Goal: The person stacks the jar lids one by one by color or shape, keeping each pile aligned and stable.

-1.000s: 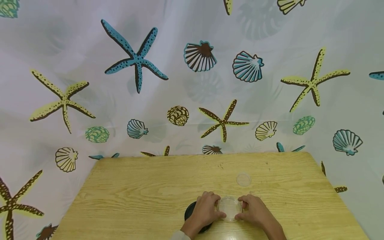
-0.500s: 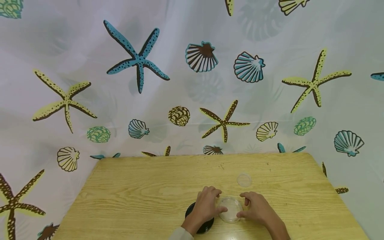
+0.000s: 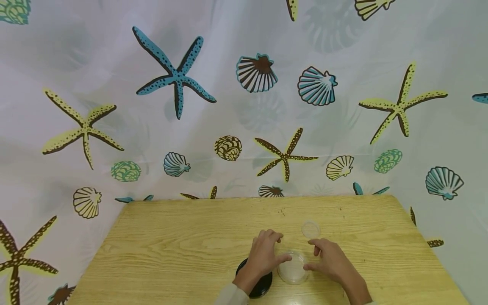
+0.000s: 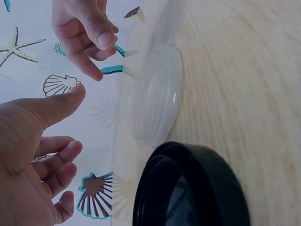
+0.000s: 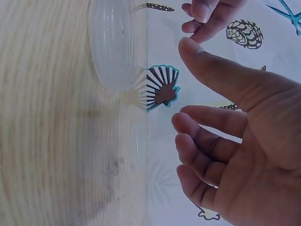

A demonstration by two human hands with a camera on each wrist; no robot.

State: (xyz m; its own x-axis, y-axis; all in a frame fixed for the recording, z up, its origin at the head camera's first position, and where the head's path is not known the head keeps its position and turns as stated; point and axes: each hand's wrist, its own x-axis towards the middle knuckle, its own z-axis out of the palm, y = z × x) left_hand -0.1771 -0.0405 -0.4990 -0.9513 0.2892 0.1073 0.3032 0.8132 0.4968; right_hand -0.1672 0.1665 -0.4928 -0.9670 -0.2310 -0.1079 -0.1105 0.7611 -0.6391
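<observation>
A clear, round plastic container (image 3: 292, 272) with ridged sides stands on the wooden table between both hands. My left hand (image 3: 264, 256) hovers at its left, thumb over the rim in the head view, fingers loosely bent and holding nothing. On the other side is my right hand (image 3: 331, 262), also holding nothing; the right wrist view shows its relaxed fingers (image 5: 202, 155) apart from the container's wall. Beneath the left forearm lies a black, round, rimmed piece (image 3: 263, 289), partly hidden; the left wrist view shows its thick black wall (image 4: 211, 174).
A thin clear disc (image 3: 310, 230) lies flat on the table (image 3: 183, 245), behind the container and near the right fingertips. A white curtain (image 3: 213, 127) printed with starfish and shells hangs behind and at both sides of the table.
Both hands have let go of the clear container and drawn apart, rising slightly away from it. The container stays on the table; the black piece and the clear disc have not moved.
</observation>
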